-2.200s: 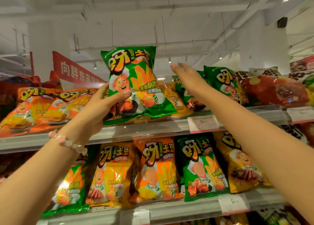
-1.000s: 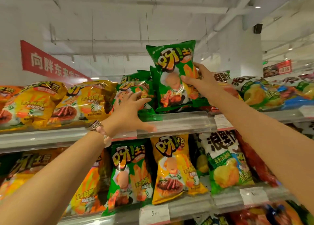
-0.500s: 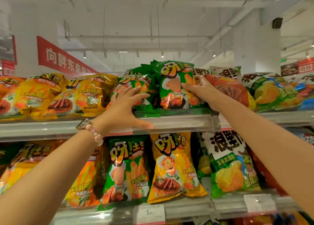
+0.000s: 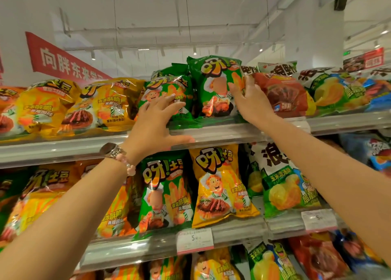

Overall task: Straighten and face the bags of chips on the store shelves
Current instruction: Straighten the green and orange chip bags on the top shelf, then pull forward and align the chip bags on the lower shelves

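Note:
An upright green chip bag (image 4: pixel 211 85) stands on the top shelf (image 4: pixel 84 146), facing front. My right hand (image 4: pixel 249 102) grips its right edge, thumb on the front and fingers behind. To its left a second green chip bag (image 4: pixel 163 89) leans back. My left hand (image 4: pixel 156 123) rests on that bag's lower front with fingers spread, and its thumb lies along the shelf's front rail. Yellow chip bags (image 4: pixel 110 104) lie slumped further left on the same shelf.
A red bag (image 4: pixel 281 93) sits tight against my right hand, with green and blue bags beyond it. The shelf below holds upright bags, a green one (image 4: pixel 165 195) and a yellow one (image 4: pixel 220 186), above a price tag (image 4: pixel 194 239). A red banner (image 4: pixel 63 62) hangs behind.
My right hand brought the green bag down from the air and set it upright on the top shelf. My left hand let go of it and came to rest on the neighbouring green bag.

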Demonstrator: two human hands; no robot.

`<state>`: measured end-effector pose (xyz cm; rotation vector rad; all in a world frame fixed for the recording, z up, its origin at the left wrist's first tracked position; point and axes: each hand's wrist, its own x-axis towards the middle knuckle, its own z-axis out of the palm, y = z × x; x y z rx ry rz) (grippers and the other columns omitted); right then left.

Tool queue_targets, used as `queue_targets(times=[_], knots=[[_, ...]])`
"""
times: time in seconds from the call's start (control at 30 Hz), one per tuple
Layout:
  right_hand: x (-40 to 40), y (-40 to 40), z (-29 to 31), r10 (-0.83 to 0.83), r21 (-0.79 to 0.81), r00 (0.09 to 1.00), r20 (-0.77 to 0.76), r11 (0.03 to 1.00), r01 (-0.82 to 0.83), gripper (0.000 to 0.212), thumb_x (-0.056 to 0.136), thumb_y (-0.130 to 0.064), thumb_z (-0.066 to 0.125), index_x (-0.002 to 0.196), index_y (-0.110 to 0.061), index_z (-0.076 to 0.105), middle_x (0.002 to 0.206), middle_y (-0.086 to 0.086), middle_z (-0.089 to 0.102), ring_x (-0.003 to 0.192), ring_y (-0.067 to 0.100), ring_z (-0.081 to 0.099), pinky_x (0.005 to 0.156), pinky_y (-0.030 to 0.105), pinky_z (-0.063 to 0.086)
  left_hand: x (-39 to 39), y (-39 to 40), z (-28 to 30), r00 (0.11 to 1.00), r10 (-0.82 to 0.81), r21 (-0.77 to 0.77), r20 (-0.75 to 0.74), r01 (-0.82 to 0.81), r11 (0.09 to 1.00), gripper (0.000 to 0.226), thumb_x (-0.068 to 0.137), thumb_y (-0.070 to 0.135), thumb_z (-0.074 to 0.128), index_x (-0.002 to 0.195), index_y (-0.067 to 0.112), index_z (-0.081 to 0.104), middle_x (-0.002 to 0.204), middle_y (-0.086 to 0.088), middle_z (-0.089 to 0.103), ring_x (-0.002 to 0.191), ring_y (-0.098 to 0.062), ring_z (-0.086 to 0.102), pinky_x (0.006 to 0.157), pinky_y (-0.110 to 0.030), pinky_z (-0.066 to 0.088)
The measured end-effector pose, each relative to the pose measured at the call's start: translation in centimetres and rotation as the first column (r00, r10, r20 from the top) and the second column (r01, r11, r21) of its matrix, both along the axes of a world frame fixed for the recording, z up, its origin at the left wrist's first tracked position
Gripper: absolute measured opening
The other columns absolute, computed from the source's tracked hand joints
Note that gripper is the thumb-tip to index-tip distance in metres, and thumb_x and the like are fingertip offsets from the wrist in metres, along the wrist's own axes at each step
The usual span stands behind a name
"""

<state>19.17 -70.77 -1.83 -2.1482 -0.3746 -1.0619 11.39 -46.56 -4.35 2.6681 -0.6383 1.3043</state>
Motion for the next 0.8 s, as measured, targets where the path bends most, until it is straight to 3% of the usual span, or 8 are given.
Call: queue_targets(times=[0.17,0.33,0.43,0.5,0.57,0.6,0.67,0.8], knots=[[-3.0,1.3,-3.7,0.009,-0.011,0.944,0.329,1.0,-0.006,0.057,0.096,-0.041,0.041,0.144,-0.012,0.032,0.142,0.012,0.042,0.131,0.025,0.039,0.109,0.041,0.033,-0.6,0.1,-3.3,0.959,-0.114,0.074,0.261,0.097,0.992,0.066,0.081,0.049,0.068,0.132,0.011,0.051,0.136,-0.015,0.049,0.126,-0.03,0.043,0.105,-0.047,0.032],[-6.7,2.5,-10.2,0.202,-0.094,0.807,0.555,0.979,-0.181,0.026,0.089,-0.015,0.052,0.11,-0.001,0.057,0.108,0.012,0.056,0.103,0.02,0.052,0.091,0.029,0.044,-1.5,0.5,-9.6,0.917,-0.215,0.117,0.335,0.186,0.975,0.036,0.084,0.03,0.057,0.111,0.007,0.055,0.1,-0.012,0.058,0.09,-0.026,0.052,0.076,-0.037,0.045],[-6.8,3.1,-14.5,0.271,-0.137,0.878,0.394,0.962,-0.236,0.022,0.087,-0.017,0.05,0.1,-0.004,0.061,0.095,0.005,0.059,0.087,0.012,0.054,0.073,0.029,0.049,-1.2,0.8,-13.6,0.976,-0.162,0.163,0.148,0.137,0.977,0.041,0.078,0.043,0.054,0.105,0.013,0.053,0.094,-0.006,0.057,0.083,-0.026,0.055,0.07,-0.039,0.047],[-6.2,3.5,-16.5,0.226,-0.149,0.955,0.195,0.969,-0.198,0.033,0.085,-0.026,0.054,0.112,-0.009,0.06,0.108,0.003,0.057,0.099,0.012,0.053,0.08,0.033,0.048,-0.5,0.8,-15.6,1.0,0.008,0.181,-0.021,-0.004,0.983,0.066,0.068,0.067,0.049,0.116,0.021,0.047,0.116,-0.008,0.056,0.106,-0.032,0.054,0.087,-0.05,0.046],[-5.3,3.4,-17.7,0.109,-0.177,0.994,0.003,0.978,-0.107,0.059,0.081,-0.04,0.063,0.133,-0.017,0.047,0.133,0.006,0.044,0.121,0.022,0.045,0.095,0.04,0.044,-0.1,0.7,-16.9,0.96,0.163,0.215,-0.228,-0.113,0.97,0.099,0.057,0.083,0.049,0.141,0.032,0.031,0.151,-0.01,0.029,0.139,-0.037,0.023,0.11,-0.062,0.015],[-4.9,3.3,-18.0,0.05,-0.188,0.995,-0.088,0.98,-0.066,0.074,0.077,-0.047,0.067,0.141,-0.022,0.038,0.143,0.007,0.035,0.13,0.025,0.037,0.1,0.044,0.04,0.0,0.7,-17.4,0.929,0.21,0.23,-0.303,-0.142,0.963,0.11,0.056,0.084,0.054,0.149,0.036,0.017,0.159,-0.009,0.009,0.145,-0.035,0.002,0.11,-0.06,-0.004],[-4.3,3.2,-18.3,-0.019,-0.187,0.971,-0.239,0.982,-0.027,0.097,0.069,-0.055,0.074,0.147,-0.031,0.022,0.154,0.008,0.018,0.139,0.029,0.026,0.106,0.05,0.035,0.2,0.3,-17.8,0.885,0.307,0.301,-0.349,-0.204,0.931,0.12,0.06,0.077,0.065,0.151,0.038,-0.004,0.159,-0.007,-0.015,0.144,-0.034,-0.019,0.102,-0.057,-0.021],[-2.9,2.7,-18.7,0.041,-0.07,0.913,-0.405,0.995,-0.075,0.117,0.06,-0.059,0.079,0.149,-0.034,0.008,0.157,0.008,0.007,0.141,0.031,0.023,0.108,0.049,0.035,0.6,-0.1,-17.9,0.861,0.38,0.346,-0.338,-0.262,0.901,0.127,0.061,0.07,0.071,0.15,0.035,-0.012,0.158,-0.01,-0.019,0.144,-0.035,-0.021,0.104,-0.062,-0.019]])
